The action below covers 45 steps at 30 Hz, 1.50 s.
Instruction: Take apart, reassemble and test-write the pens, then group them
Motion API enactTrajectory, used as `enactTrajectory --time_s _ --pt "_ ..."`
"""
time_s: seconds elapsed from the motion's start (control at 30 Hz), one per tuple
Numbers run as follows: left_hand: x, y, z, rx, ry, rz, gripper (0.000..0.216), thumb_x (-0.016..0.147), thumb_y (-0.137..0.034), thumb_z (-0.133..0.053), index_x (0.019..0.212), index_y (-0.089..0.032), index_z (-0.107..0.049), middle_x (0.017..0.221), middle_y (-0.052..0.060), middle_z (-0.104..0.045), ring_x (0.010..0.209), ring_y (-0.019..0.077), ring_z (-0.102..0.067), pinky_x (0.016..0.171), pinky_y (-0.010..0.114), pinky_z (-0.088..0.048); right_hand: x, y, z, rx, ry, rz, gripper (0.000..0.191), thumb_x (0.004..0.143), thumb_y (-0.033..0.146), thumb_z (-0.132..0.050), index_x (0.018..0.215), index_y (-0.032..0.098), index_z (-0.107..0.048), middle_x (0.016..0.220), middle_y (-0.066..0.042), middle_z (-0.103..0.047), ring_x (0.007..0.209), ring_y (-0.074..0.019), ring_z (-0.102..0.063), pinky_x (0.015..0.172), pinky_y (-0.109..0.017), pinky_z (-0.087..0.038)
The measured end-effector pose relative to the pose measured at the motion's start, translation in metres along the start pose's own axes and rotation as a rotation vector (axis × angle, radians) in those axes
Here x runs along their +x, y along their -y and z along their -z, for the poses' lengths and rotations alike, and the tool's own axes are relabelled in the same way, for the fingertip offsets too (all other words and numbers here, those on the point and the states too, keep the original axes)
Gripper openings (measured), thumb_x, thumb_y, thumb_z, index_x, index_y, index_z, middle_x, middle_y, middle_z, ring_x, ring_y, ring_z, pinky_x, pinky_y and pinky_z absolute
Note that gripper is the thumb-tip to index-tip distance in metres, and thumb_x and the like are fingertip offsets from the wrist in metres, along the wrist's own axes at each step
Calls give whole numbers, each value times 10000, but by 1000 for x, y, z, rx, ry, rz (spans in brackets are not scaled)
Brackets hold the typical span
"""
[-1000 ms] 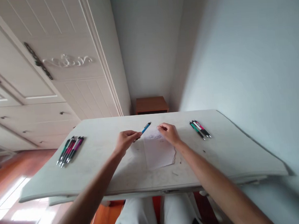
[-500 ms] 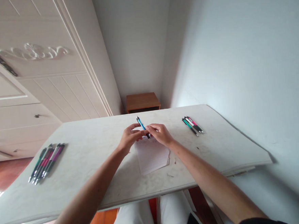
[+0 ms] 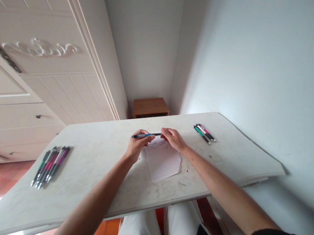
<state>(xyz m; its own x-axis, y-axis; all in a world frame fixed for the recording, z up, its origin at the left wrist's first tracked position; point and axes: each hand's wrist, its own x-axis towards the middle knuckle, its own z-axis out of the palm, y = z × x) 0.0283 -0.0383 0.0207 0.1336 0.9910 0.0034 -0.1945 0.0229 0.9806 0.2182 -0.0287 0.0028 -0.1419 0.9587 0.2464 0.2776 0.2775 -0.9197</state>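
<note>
One blue pen (image 3: 140, 136) is grasped by the left hand (image 3: 136, 144), its right end pinched by the right hand (image 3: 173, 139), at the frame's centre. Beneath, one paper sheet (image 3: 164, 165) is seen; three pens (image 3: 205, 132) are laid at centre right, perhaps six pens (image 3: 50, 166) overlapped at lower left. The held barrel is white-labelled, black-ended. Half a second earlier it was slanted; now it is held level.

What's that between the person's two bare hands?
In the head view, a blue and black pen: the left hand holds it, and its black end appears to reach the right hand. Lined white paper lies below.
</note>
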Motion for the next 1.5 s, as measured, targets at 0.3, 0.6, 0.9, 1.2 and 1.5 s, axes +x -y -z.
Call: enactTrajectory --time_s 0.3,0.6,0.9,1.2,1.5 --pt "1 -2 1 21 -31 -76 459 595 -391 -862 916 -147 -641 611 -20 -601 544 103 -544 511 223 -398 0 4 1 27 -74 0 522 887 641 -479 595 209 -486 530 27 -447 509 -122 -409 521 -268 -324" --pt "6 3 7 135 -56 -111 468 706 -499 -763 943 -117 -634 771 57 -682 565 119 -605 468 215 -456 9 -12 7 61 -212 -67 496 871 591 -505 558 210 -449 483 44 -381 456 -100 -334 470 -256 -263" --pt "10 8 9 127 -107 -198 466 775 -534 -673 951 -102 -663 775 67 -686 521 106 -582 443 219 -460 11 -11 10 94 -254 -90 468 865 535 -516 534 217 -425 461 55 -342 438 -98 -315 464 -260 -250" --pt "10 8 15 301 -155 -231 382 801 -518 -616 768 -138 -619 587 11 -604 428 94 -508 382 200 -380 11 -12 8 59 -219 -36 464 878 538 -494 551 216 -419 502 49 -346 491 -108 -320 502 -265 -254" --pt "8 10 17 468 -128 -224 318 875 -449 -521 682 -197 -500 502 -30 -526 424 98 -452 422 200 -360 8 -6 8 -39 -203 27 445 892 527 -444 573 219 -404 537 40 -362 562 -125 -372 574 -267 -299"
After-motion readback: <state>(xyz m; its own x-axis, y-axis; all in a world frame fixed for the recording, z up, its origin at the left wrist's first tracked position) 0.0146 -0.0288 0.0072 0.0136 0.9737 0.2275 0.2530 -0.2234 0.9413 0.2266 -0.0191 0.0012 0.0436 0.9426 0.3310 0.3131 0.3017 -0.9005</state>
